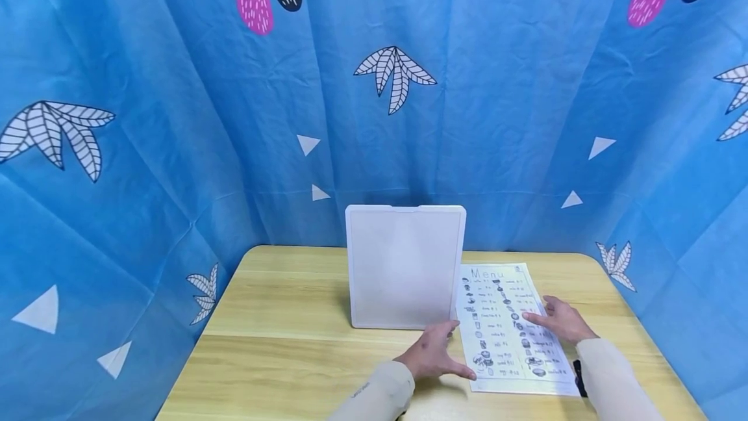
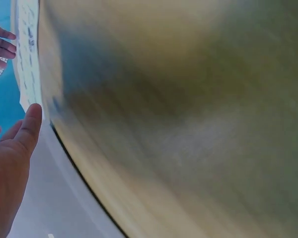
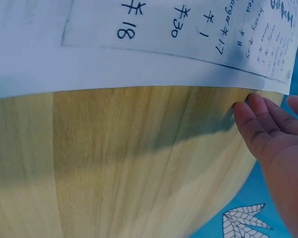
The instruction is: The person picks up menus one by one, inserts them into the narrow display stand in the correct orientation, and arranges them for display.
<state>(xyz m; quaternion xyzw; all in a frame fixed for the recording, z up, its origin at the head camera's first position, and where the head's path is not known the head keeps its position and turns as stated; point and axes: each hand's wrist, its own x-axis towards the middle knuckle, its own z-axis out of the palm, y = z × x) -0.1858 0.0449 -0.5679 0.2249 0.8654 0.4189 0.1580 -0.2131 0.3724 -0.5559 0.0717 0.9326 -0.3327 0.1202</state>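
Note:
A white paper menu, headed "Menu" with two columns of small pictures and prices, lies flat on the right part of the table. At its left edge is my left hand, thumb and fingers spread, holding nothing. My right hand hovers by the menu's right edge with extended fingers and nothing in them. In the right wrist view its fingers are just off the edge of the menu. A white square board stands upright left of the menu, its lower right corner near my left fingertips.
The light wooden table has rounded far corners. A blue curtain with leaf and triangle prints hangs behind it and along both sides. A black band shows at my right wrist.

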